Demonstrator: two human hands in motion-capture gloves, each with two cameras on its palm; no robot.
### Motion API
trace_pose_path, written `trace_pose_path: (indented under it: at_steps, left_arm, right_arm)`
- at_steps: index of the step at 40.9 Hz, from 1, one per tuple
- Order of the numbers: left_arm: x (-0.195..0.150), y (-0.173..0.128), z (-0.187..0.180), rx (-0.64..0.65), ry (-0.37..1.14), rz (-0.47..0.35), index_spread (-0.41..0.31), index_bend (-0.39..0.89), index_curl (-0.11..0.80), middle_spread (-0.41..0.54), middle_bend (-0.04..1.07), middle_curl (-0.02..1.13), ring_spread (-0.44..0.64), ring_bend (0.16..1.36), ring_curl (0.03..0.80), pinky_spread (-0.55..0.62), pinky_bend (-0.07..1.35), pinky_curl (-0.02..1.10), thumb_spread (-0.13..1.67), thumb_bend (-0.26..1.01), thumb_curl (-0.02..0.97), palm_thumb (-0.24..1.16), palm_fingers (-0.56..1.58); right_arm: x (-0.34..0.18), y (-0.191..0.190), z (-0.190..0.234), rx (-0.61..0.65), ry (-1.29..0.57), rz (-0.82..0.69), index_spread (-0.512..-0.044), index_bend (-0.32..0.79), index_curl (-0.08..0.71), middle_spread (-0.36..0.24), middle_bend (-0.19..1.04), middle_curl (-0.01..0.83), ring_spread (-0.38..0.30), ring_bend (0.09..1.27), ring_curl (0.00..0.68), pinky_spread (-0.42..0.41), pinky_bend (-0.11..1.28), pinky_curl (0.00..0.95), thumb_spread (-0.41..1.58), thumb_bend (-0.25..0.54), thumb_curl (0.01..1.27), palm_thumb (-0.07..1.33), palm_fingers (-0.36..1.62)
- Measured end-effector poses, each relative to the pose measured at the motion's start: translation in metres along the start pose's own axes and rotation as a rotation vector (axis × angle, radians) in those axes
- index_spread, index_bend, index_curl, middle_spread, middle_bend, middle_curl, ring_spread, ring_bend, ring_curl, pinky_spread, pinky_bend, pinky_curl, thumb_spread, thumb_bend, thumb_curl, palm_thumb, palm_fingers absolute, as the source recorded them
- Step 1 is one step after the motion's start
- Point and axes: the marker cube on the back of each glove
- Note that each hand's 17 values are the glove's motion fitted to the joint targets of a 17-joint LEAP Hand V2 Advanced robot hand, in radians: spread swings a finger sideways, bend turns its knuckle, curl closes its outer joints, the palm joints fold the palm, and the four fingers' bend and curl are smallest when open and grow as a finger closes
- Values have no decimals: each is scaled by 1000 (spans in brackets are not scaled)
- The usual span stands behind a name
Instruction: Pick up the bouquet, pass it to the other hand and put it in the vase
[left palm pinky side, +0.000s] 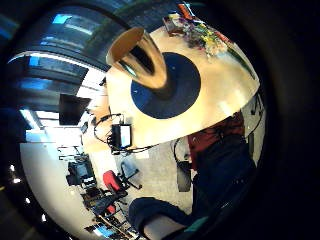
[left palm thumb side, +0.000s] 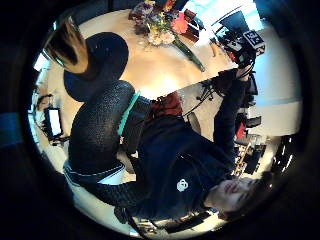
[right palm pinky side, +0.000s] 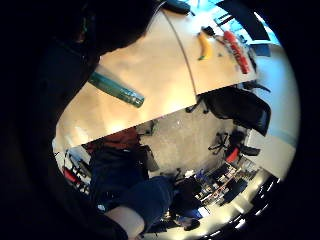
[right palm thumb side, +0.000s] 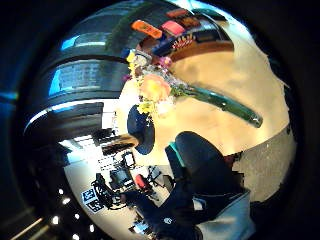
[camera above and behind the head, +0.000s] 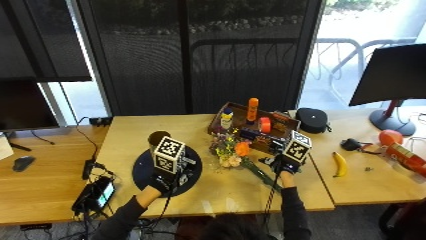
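Right hand (camera above and behind the head: 285, 165), fingers hidden so its grip is unclear, hovers over the stem end of the bouquet (camera above and behind the head: 234, 152), whose blooms point toward the vase (camera above and behind the head: 158, 139).

The vase (camera above and behind the head: 158, 138) stands on a mat (camera above and behind the head: 145, 172) at left; the bouquet (camera above and behind the head: 234, 152) lies right of it, before the tray (camera above and behind the head: 282, 119).
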Motion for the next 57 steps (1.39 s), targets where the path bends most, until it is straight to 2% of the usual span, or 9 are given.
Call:
trace_pose_path:
  at_steps: [7, 22, 27, 32, 37, 41, 49, 53, 57]
  left_arm:
    - [4, 3, 5, 0, -25, 18, -54, 174, 341, 203, 173, 265, 357, 491, 234, 415, 322, 292, 1200, -17, 247, 226, 150]
    - [6, 4, 13, -21, -31, 33, -54, 163, 344, 203, 175, 282, 360, 507, 250, 417, 325, 307, 1202, -16, 257, 225, 138]
    - [7, 4, 17, -44, -33, 40, -55, 168, 347, 203, 171, 285, 359, 508, 253, 416, 327, 311, 1203, -16, 259, 225, 141]
    - [9, 2, 21, -57, -9, 57, -59, 169, 350, 203, 171, 287, 358, 509, 256, 415, 326, 316, 1203, -16, 260, 225, 140]
    - [12, 4, 21, -67, 5, 77, -60, 171, 356, 203, 170, 288, 358, 507, 257, 415, 324, 319, 1203, -16, 261, 224, 141]
    - [14, 8, 19, -58, -5, 81, -60, 171, 359, 203, 170, 289, 358, 507, 259, 415, 323, 321, 1204, -16, 262, 224, 140]
    - [13, 9, 26, -71, -7, 82, -61, 172, 362, 203, 169, 290, 358, 505, 261, 415, 320, 324, 1204, -16, 263, 224, 141]
    - [11, 7, 31, -92, -11, 86, -61, 175, 365, 203, 168, 290, 358, 503, 262, 415, 318, 326, 1204, -16, 263, 224, 142]
    - [10, 3, 33, -107, -1, 84, -61, 174, 367, 203, 168, 290, 358, 502, 262, 416, 317, 327, 1204, -16, 264, 224, 142]
  right_arm:
    - [17, -10, 45, -233, 2, 120, -188, 45, 66, -50, 277, 386, -94, 685, 374, 106, 698, 392, 1104, 15, 295, 544, 431]
    - [52, -40, 130, -452, -27, 244, -180, 96, 104, -74, 315, 419, -142, 696, 381, 89, 640, 362, 1049, 5, 366, 720, 506]
    - [58, -61, 151, -280, -14, 181, -188, 104, 123, -88, 318, 430, -155, 687, 390, 79, 620, 357, 1038, -2, 387, 764, 522]
    - [52, -37, 135, -127, 102, 271, -191, 103, 137, -95, 322, 440, -162, 669, 392, 73, 608, 355, 1035, -4, 410, 805, 532]
    - [43, -25, 135, -244, 144, 252, -205, 112, 150, -119, 391, 464, -186, 640, 388, 3, 578, 348, 1036, 0, 435, 847, 623]
    - [41, -37, 139, -91, 173, 287, -237, 170, 189, -163, 409, 474, -213, 651, 386, -72, 509, 322, 1004, 25, 467, 934, 817]
    - [30, -30, 153, 58, 55, 309, -256, 334, 311, -174, 358, 490, -230, 576, 406, -164, 380, 317, 1019, 55, 497, 1049, 1014]
    - [32, -32, 159, 241, 50, 338, -254, 355, 349, -190, 393, 512, -236, 539, 412, -168, 291, 309, 1071, 75, 492, 1094, 1068]
    - [31, -36, 160, 299, -43, 296, -257, 348, 382, -204, 433, 534, -251, 511, 419, -206, 249, 316, 1112, 55, 469, 1076, 1120]
